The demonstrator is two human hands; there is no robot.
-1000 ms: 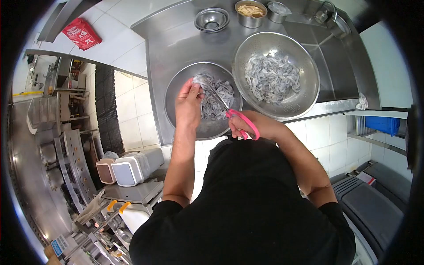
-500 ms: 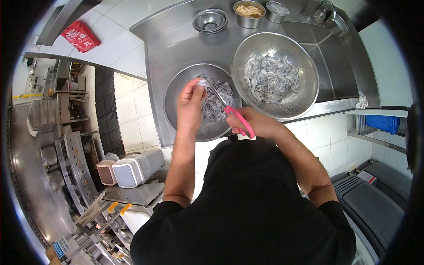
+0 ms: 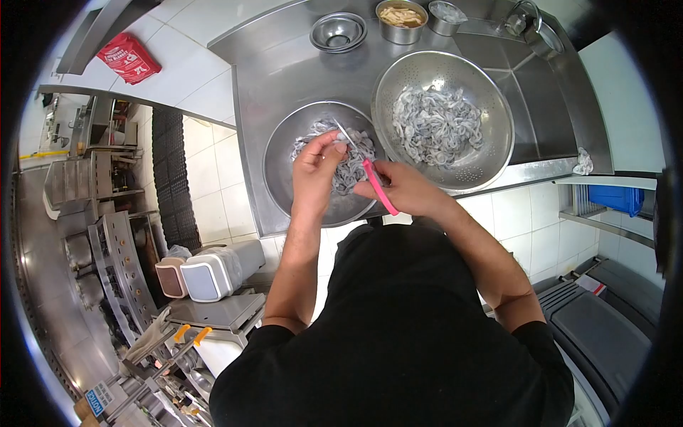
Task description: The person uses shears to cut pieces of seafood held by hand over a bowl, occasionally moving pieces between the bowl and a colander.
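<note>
- At 12 o'clock from the body, nearest: right hand [image 3: 400,187] wrapped round the pink scissors [image 3: 380,188], held firmly; gap between the blades [image 3: 344,132] too fine to tell
- Just beyond, between 10 and 11: left hand [image 3: 318,165], thumb and forefinger almost together, pinched on a pale piece [image 3: 342,136] mostly hidden by the fingers
- Blades aimed towards 11, right beside that pinch; best angled slightly off the left fingertips before closing, as a slip there could nick skin
- Pinch close to the cut but clear of its line; expect a slippery hold, so turn the piece with the left hand rather than twisting the right wrist
- Under both hands, between 10 and 11: bowl [image 3: 279,171] with a grey-white pile [image 3: 348,174]; work low over it to catch loose bits
- At 1, just beside the bowl: colander [image 3: 491,142] with another heap [image 3: 437,127]; swing the right forearm clear of its near rim
- Farthest, at 12: tub [image 3: 403,34] of pale strips [image 3: 402,16], well apart from the blades
</note>
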